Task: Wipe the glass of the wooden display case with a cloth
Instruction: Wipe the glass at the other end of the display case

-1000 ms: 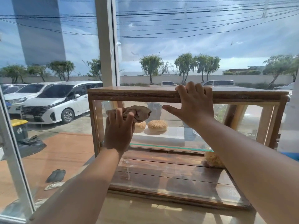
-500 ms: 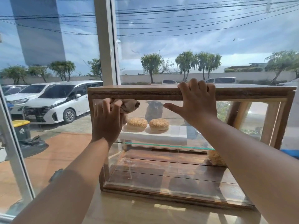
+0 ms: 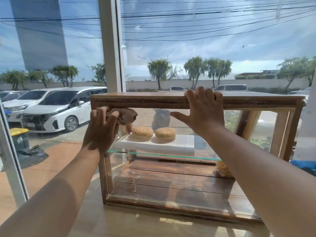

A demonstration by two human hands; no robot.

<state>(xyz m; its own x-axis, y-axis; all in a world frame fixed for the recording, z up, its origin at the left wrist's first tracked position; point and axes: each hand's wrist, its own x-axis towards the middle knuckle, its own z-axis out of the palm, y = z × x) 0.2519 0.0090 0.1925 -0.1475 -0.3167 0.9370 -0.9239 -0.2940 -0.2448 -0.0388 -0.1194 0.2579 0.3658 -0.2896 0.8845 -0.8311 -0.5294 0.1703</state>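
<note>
A wooden display case (image 3: 136, 100) with glass sides stands on a light counter in front of me. My left hand (image 3: 100, 130) presses a bunched brown cloth (image 3: 127, 115) against the front glass (image 3: 171, 182) at its top left corner, just under the wooden top rail. My right hand (image 3: 203, 112) rests on the top rail near the middle, fingers hooked over the edge and thumb spread out on the glass. Inside, two sesame buns (image 3: 154, 133) lie on a white tray on a glass shelf.
The case stands against a large window with a white frame post (image 3: 111, 48) behind its left end. Parked white cars (image 3: 56, 110) and trees lie outside. A yellowish object (image 3: 222, 168) sits inside at the lower right. The pale counter (image 3: 136, 224) extends toward me.
My left hand with the cloth has moved up and to the left, from the middle-left of the glass to its top left corner. My right hand has stayed on the top rail.
</note>
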